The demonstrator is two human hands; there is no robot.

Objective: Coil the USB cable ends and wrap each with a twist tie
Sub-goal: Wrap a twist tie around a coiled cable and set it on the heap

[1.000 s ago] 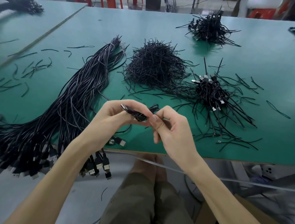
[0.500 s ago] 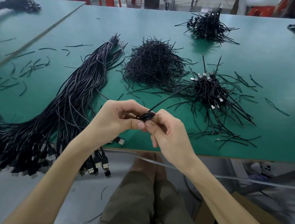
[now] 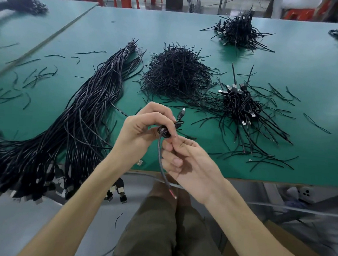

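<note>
Left hand: raised over the near edge of the table, wrist bent, fingers curled over and gripping the coil from above and from the left
Right hand: just below the left and touching it, forearm coming in from the lower right, fingers curled in, thumb and forefinger pinching at the coil's lower side
Hands: together, both clamped on the same cable
USB cable: held in the air between the two hands; its wound part is a small tight coil at the fingertips
Connector: small plug standing up just past the left fingers
Tail: hangs down from the coil beside the right fingers, ending in a bare tip with red showing, above the lap
Tie on the coil: cannot tell
Twist ties: loose black heap on the green table, beyond the hands
Uncoiled cables: long bundle on the left, plugs hanging over the near edge
Tied cables: heap just right of the ties; a second heap farther back
Writing: white print on the trousers at the bottom edge, cut off, unreadable
</note>
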